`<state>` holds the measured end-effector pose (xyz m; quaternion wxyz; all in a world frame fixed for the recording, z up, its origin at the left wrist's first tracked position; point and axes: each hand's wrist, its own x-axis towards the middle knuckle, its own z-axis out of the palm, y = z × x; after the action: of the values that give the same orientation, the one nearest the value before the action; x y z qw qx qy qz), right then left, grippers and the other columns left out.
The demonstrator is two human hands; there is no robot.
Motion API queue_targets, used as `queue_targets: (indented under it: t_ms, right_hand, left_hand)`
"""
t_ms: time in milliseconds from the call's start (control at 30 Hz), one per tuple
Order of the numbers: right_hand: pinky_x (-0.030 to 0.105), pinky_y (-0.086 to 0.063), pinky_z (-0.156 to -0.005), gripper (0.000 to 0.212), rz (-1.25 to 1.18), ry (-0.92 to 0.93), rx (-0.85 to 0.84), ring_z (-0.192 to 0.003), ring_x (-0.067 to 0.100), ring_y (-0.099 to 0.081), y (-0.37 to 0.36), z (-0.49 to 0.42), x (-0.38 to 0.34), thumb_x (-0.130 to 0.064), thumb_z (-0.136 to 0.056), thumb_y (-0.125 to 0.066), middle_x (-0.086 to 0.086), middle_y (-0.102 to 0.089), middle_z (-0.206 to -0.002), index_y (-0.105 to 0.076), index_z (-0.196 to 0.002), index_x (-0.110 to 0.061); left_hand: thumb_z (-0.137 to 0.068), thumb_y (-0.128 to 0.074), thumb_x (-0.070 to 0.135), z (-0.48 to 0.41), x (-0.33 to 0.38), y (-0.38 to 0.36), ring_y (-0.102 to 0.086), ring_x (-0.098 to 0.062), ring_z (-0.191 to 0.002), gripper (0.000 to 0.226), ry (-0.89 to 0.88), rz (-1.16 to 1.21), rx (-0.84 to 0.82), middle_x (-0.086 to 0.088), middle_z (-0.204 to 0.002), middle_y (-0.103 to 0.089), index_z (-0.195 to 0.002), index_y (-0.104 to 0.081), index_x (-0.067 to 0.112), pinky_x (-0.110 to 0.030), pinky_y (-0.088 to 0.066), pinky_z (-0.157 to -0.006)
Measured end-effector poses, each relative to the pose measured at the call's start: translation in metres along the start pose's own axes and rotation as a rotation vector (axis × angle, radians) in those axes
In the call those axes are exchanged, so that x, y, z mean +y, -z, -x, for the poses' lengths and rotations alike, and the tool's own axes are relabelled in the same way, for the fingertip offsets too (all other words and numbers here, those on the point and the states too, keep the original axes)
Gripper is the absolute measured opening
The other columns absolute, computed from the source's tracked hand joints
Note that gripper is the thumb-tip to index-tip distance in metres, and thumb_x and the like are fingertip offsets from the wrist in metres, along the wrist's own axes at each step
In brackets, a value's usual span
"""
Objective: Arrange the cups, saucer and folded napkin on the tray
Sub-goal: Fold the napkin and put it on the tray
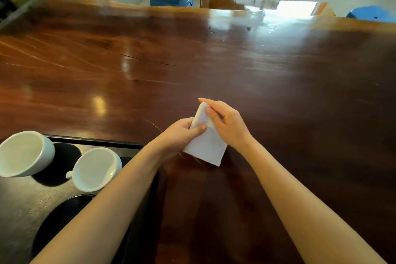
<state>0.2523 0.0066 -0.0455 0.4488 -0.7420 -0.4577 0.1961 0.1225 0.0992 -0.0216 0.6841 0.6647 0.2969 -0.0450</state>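
From where I watch, the tray (94,142) sits to the left of both hands and already carries most of the set. Two white cups stand on it: the larger cup (23,153) far out to the left of my left hand (182,132), and the smaller cup (95,169) just beside the left forearm. A dark saucer (64,212) lies nearer to me than the cups, partly hidden under that same forearm. I judge that the cups and saucer are done and only the napkin (206,143) is left.

The napkin is between the two hands, off the tray, above the wooden table (278,92). The left hand is closed on its left edge, thumb on top and fingers curled beneath. The right hand (227,122) is half closed, its fingers pinching the far upper corner, where the paper is doubled over. I cannot tell whether the near corner touches the table or hangs just above it.

The napkin reads as a long rectangle. Its long axis runs on a diagonal, from the far end under the right fingertips down toward me and to the right, where the free corner points. The fold looks unfinished, so I judge that it needs closing before the napkin goes left onto the tray.
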Motion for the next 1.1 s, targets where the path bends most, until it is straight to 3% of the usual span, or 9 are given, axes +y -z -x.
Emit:
queue_targets:
  t_ms: [133,200,300,433,500,600,767,933,1100]
  right_hand:
    - [0.013,-0.038,-0.079,0.034,0.079,-0.007,-0.110,-0.083,0.008,-0.045,-0.007,0.004,0.004,-0.023,-0.099,-0.040,-0.013,-0.050,-0.078,-0.056,-0.129,-0.018]
    - [0.029,-0.043,-0.086,0.034,0.109,-0.059,-0.236,-0.097,0.016,-0.051,-0.009,0.006,0.007,-0.028,-0.099,-0.039,-0.003,-0.060,-0.095,-0.059,-0.123,-0.016]
    - [0.023,-0.040,-0.086,0.037,0.030,-0.246,-0.250,-0.111,0.007,-0.050,-0.002,0.007,0.017,-0.037,-0.096,-0.043,-0.007,-0.057,-0.127,-0.053,-0.130,-0.027]
    - [0.018,-0.044,-0.068,0.015,-0.164,-0.414,-0.146,-0.090,0.003,-0.060,0.008,0.019,0.032,-0.040,-0.090,-0.050,-0.019,-0.066,-0.098,-0.065,-0.093,-0.038]
    - [0.021,-0.044,-0.065,0.022,-0.155,-0.430,-0.061,-0.076,0.008,-0.060,0.001,0.025,0.036,-0.036,-0.091,-0.050,-0.004,-0.070,-0.087,-0.069,-0.083,-0.026]
    - [0.028,-0.041,-0.066,0.036,-0.066,-0.388,-0.003,-0.076,0.030,-0.060,-0.003,0.029,0.040,-0.032,-0.092,-0.049,0.020,-0.068,-0.090,-0.067,-0.088,-0.002]
    - [0.013,-0.042,-0.066,0.025,-0.032,-0.351,-0.021,-0.078,-0.001,-0.059,-0.001,0.035,0.038,-0.028,-0.094,-0.049,-0.021,-0.063,-0.081,-0.072,-0.095,-0.020]
    - [0.009,-0.049,-0.073,0.019,-0.288,-0.360,0.021,-0.099,-0.004,-0.058,0.005,0.048,0.037,-0.033,-0.091,-0.053,-0.023,-0.063,-0.103,-0.064,-0.107,-0.036]
    - [0.020,-0.053,-0.075,0.012,-0.257,-0.346,0.118,-0.090,0.004,-0.064,0.002,0.055,0.040,-0.024,-0.086,-0.063,-0.015,-0.069,-0.091,-0.072,-0.094,-0.025]
  left_hand:
    - [-0.094,-0.051,0.027,-0.002,-0.015,-0.004,-0.070,-0.017,-0.089,0.023,0.030,0.222,-0.023,-0.005,-0.101,-0.072,-0.106,-0.064,0.012,-0.028,-0.058,-0.076]
    - [-0.094,-0.050,0.024,-0.002,-0.022,-0.008,-0.071,-0.015,-0.087,0.025,0.059,0.328,-0.039,-0.004,-0.098,-0.074,-0.106,-0.064,0.008,-0.026,-0.059,-0.075]
    - [-0.094,-0.049,0.020,-0.002,-0.029,-0.014,-0.071,-0.016,-0.085,0.024,0.101,0.469,0.000,-0.008,-0.101,-0.071,-0.110,-0.061,0.006,-0.028,-0.059,-0.077]
    - [-0.094,-0.047,0.023,-0.003,-0.036,-0.023,-0.060,-0.030,-0.111,0.039,0.193,0.711,0.037,-0.017,-0.123,-0.062,-0.126,-0.052,0.000,-0.040,-0.049,-0.096]
    - [-0.093,-0.050,0.031,-0.002,-0.041,-0.030,-0.061,-0.029,-0.113,0.041,0.218,0.751,0.054,-0.015,-0.123,-0.064,-0.124,-0.056,0.005,-0.041,-0.049,-0.095]
    - [-0.092,-0.051,0.040,-0.005,-0.046,-0.038,-0.065,-0.024,-0.107,0.041,0.176,0.677,0.154,-0.009,-0.118,-0.067,-0.123,-0.056,0.014,-0.037,-0.054,-0.087]
    - [-0.094,-0.048,0.034,-0.006,-0.049,-0.040,-0.063,-0.020,-0.097,0.014,-0.010,0.280,0.337,-0.001,-0.113,-0.059,-0.103,-0.052,0.045,-0.037,-0.058,-0.079]
    - [-0.093,-0.050,0.035,-0.006,-0.051,-0.041,-0.063,-0.020,-0.094,0.008,-0.068,0.265,0.450,0.000,-0.103,-0.063,-0.088,-0.054,0.039,-0.039,-0.057,-0.077]
    - [-0.093,-0.049,0.038,-0.006,-0.056,-0.043,-0.061,-0.015,-0.089,0.009,-0.099,0.208,0.519,0.005,-0.095,-0.062,-0.085,-0.053,0.036,-0.031,-0.056,-0.072]
